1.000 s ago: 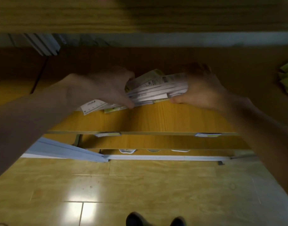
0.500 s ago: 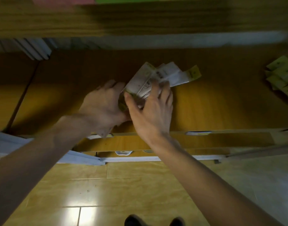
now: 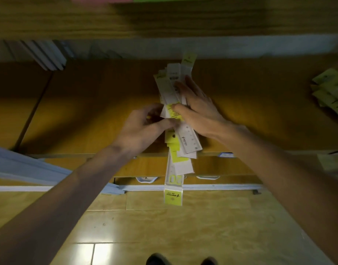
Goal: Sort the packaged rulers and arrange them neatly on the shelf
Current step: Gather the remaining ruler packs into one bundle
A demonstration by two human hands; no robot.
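A bundle of packaged rulers (image 3: 178, 134), white with yellow-green header cards, lies lengthwise from the back of the wooden shelf (image 3: 87, 115) to past its front edge. One longer pack hangs down in front of the lower shelves. My left hand (image 3: 143, 129) grips the bundle's middle from the left, fingers curled round it. My right hand (image 3: 196, 109) lies flat over the bundle from the right, fingers straight, pressing the packs together.
More yellow-green ruler packs (image 3: 330, 90) lie at the shelf's right end. White flat packs (image 3: 43, 54) lean at the back left. A white stack (image 3: 30, 169) juts out from a lower shelf on the left. Tiled floor (image 3: 164, 226) lies below.
The bundle has turned from lying sideways to pointing front to back. My right hand has shifted from the bundle's right end onto its top. The camera has tilted slightly.
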